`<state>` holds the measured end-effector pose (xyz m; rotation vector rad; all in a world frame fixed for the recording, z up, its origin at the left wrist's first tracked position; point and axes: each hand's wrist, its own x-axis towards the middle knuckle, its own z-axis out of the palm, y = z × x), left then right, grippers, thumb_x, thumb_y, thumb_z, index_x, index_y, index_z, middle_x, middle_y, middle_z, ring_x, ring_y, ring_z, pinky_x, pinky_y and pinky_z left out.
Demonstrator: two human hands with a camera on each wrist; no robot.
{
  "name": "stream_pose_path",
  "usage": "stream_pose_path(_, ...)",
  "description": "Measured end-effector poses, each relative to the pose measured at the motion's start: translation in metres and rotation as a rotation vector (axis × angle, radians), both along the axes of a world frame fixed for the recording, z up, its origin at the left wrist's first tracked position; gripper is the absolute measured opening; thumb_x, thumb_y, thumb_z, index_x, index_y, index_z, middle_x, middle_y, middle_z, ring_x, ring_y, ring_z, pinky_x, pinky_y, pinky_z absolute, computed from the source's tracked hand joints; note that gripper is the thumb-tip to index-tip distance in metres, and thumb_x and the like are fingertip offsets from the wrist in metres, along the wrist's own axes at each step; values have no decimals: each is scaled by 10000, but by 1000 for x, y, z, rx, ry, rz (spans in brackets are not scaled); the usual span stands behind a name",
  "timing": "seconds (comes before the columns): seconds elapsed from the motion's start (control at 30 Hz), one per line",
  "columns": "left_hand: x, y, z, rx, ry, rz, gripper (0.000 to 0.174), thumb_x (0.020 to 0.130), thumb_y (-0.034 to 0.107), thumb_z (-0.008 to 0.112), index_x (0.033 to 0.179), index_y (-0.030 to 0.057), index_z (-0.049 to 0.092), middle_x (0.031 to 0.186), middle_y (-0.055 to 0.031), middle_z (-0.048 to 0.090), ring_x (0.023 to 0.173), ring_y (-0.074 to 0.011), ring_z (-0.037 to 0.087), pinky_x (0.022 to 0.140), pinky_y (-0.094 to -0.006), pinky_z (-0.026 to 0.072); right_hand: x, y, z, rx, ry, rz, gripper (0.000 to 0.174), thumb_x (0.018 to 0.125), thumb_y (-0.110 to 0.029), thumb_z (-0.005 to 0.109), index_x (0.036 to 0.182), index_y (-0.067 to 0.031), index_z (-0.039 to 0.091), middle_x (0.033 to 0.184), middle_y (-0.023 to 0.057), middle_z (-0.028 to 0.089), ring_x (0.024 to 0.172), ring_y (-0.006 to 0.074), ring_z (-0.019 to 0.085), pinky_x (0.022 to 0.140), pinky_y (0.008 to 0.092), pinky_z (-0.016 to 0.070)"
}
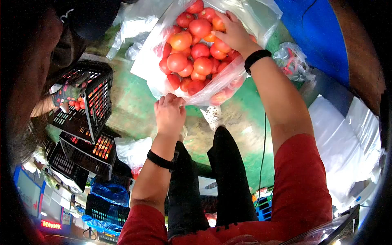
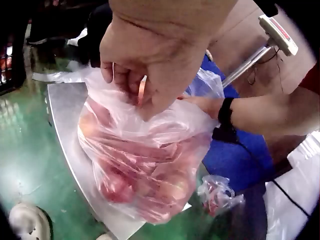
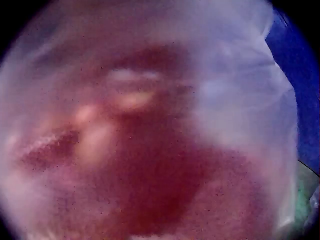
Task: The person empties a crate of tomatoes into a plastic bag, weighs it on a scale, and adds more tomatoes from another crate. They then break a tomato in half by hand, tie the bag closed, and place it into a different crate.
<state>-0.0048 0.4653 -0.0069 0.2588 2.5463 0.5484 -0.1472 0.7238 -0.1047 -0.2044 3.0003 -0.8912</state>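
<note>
A clear plastic bag (image 1: 153, 75) full of red and orange tomatoes (image 1: 200, 51) stands open-topped in the head view. My left hand (image 1: 170, 114) pinches the bag's near rim; in the left wrist view the fingers of that hand (image 2: 150, 75) curl round the gathered plastic above the bag (image 2: 145, 165). My right hand (image 1: 234, 34) lies with spread fingers on the tomatoes at the bag's right side. The right wrist view is blurred and filled by the bag's plastic (image 3: 240, 100), the hand itself hidden.
Black crates (image 1: 100, 106) stack at the left, where another person's gloved hand (image 1: 67, 94) reaches in. A small bag (image 1: 292, 61) lies right, near a blue surface (image 1: 318, 41). White plastic sheets (image 1: 335, 143) lie farther right. A scale display on a pole (image 2: 277, 35) stands behind.
</note>
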Motion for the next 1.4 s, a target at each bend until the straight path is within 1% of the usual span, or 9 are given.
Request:
stream_pose_path(0.17,19,-14,1,97,28,50,73,680,94,595,749,109,578,815,-45,564,808,-246,528,761,-367,384,28,-3,54,157,-200,-25,377,723,-271,581,1051,-97,515,1083,194,481,919,372,525,795,446,428)
stream_pose_path(0.23,20,-14,6,116,47,38,62,690,96,588,748,112,578,809,-46,568,803,-251,528,771,-373,385,46,7,55,460,-465,211,252,719,-210,581,950,-109,569,986,162,548,883,342,532,770,418,433)
stream_pose_path(0.67,11,2,26,139,139,522,303,628,64,601,924,104,549,1168,-137,436,1061,-342,413,903,-424,348,90,5,141,-77,-316,-38,129,718,-136,548,814,-53,569,784,129,571,753,316,550,663,400,444)
stream_pose_path(0.93,29,-9,14,171,-103,692,376,614,91,646,967,37,528,996,-144,546,952,-323,501,847,-381,402,129,20,199,-133,-539,-43,136,758,-235,579,778,-101,583,726,121,594,684,316,569,588,410,441)
stream_pose_path(1.03,46,-17,-4,546,-313,958,279,671,82,573,943,30,541,928,-134,587,860,-264,558,736,-320,443,144,31,227,-79,-532,11,168,737,-246,617,748,-80,593,714,119,601,684,285,587,587,373,448)
stream_pose_path(1.1,50,-23,13,276,-223,731,214,692,90,528,894,30,561,831,-119,607,781,-238,576,686,-301,449,153,35,248,-48,-560,34,176,734,-262,617,760,-90,589,711,120,598,685,296,578,587,387,443)
stream_pose_path(1.23,61,-22,33,321,-280,781,183,691,93,518,856,35,573,765,-110,608,745,-240,580,668,-303,453,149,43,278,-26,-725,1,192,775,-283,554,793,-93,581,745,141,589,725,317,564,612,413,433)
stream_pose_path(1.37,93,-38,-14,473,-267,849,230,704,106,500,921,54,555,856,-111,604,814,-261,578,747,-330,435,155,61,240,30,-572,-93,196,830,-233,485,851,-72,596,832,142,606,790,300,573,680,365,445)
stream_pose_path(1.4,94,-41,-23,229,-301,763,217,716,114,497,917,52,552,881,-136,605,834,-285,577,737,-368,442,151,62,235,-39,-553,-117,214,841,-235,474,867,-56,588,825,140,609,778,296,578,678,359,445)
